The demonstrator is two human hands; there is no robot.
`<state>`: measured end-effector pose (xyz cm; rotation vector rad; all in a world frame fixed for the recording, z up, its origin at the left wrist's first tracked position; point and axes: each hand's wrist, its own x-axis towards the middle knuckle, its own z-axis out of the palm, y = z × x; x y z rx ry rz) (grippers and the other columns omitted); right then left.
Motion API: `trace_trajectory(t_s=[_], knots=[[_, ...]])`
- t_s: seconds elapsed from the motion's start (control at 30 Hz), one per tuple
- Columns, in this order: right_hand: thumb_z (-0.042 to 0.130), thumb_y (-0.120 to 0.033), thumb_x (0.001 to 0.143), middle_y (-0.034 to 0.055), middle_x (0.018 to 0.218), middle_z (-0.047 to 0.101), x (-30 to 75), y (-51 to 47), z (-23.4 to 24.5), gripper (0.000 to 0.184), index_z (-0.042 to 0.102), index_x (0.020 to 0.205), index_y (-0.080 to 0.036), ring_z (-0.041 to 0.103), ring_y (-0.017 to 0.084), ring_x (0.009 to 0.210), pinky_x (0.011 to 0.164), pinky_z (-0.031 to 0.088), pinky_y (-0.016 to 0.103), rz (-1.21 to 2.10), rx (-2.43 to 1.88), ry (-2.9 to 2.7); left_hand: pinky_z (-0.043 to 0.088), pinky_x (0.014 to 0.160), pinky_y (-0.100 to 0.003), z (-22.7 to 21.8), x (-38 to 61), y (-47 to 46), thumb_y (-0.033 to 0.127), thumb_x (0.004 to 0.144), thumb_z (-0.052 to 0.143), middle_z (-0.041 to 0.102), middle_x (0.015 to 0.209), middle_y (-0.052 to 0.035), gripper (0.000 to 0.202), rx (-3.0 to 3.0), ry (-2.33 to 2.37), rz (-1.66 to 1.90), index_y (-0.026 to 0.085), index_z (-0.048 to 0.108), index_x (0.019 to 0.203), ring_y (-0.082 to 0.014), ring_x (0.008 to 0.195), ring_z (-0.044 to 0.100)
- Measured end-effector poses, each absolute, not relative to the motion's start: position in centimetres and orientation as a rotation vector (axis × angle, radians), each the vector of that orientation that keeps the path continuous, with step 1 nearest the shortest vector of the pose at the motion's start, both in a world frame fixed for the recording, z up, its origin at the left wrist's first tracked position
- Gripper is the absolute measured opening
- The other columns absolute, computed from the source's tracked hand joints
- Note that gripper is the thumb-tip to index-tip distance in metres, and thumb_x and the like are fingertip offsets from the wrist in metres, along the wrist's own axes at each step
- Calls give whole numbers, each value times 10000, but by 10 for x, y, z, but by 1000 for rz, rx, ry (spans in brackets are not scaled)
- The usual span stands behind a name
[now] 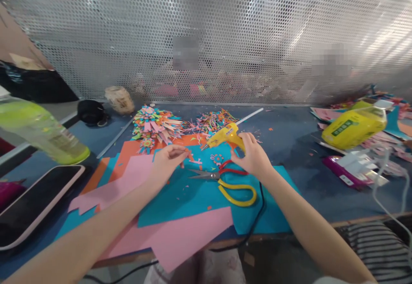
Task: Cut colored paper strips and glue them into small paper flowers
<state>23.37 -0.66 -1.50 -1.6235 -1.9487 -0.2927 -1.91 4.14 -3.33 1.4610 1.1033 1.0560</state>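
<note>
My right hand [252, 155] is wrapped round the handle of a yellow hot glue gun [223, 136], whose nozzle points left toward my left hand. My left hand [169, 160] pinches a small orange paper piece [189, 154] at its fingertips, just left of the nozzle. Both hands hover over sheets of teal paper [193, 198], pink paper [189, 236] and orange paper. Scissors [230, 183] with red and yellow handles lie on the teal sheet between my hands. The gun's black cord [255, 219] runs off the table's front edge.
A pile of colourful cut paper flowers [154, 125] lies behind the sheets, with paper scraps [209, 120] beside it. A phone [32, 202] and a green bottle [41, 131] are at the left. A yellow bottle [354, 127], a charger and more paper are at the right. A perforated metal screen [206, 39] backs the table.
</note>
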Motion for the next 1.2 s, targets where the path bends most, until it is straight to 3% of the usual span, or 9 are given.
trace_trajectory(t_s=[0.17, 0.37, 0.73, 1.2], knots=[[464, -281, 772, 125, 1088, 482, 217, -16, -12, 336, 427, 1086, -169, 489, 237, 1035, 794, 469, 333, -356, -1500, -2116, 340, 379, -183, -35, -21, 43, 410, 621, 670, 660, 650, -23, 309, 1418, 1151, 1086, 163, 579, 782, -97, 451, 528], [420, -280, 818, 141, 1075, 475, 216, -17, -12, 293, 461, 1078, -152, 478, 250, 1040, 806, 474, 354, -443, -1505, -2169, 275, 325, -163, -34, -20, 41, 394, 611, 676, 660, 696, -40, 324, 1362, 1167, 1071, 155, 587, 811, -87, 438, 513], [376, -242, 845, 149, 1075, 476, 215, -17, -14, 269, 496, 1060, -131, 512, 222, 955, 794, 477, 326, -549, -1501, -2224, 317, 369, -172, -38, -20, 43, 386, 608, 684, 664, 728, -25, 314, 1326, 1142, 1077, 162, 581, 803, -75, 455, 523], [355, -231, 858, 152, 1123, 475, 214, -17, -15, 278, 509, 1074, -150, 504, 232, 996, 814, 470, 346, -517, -1527, -2231, 370, 426, -196, -41, -19, 45, 392, 583, 700, 675, 703, -22, 319, 1274, 1105, 1107, 165, 583, 774, -77, 446, 523]])
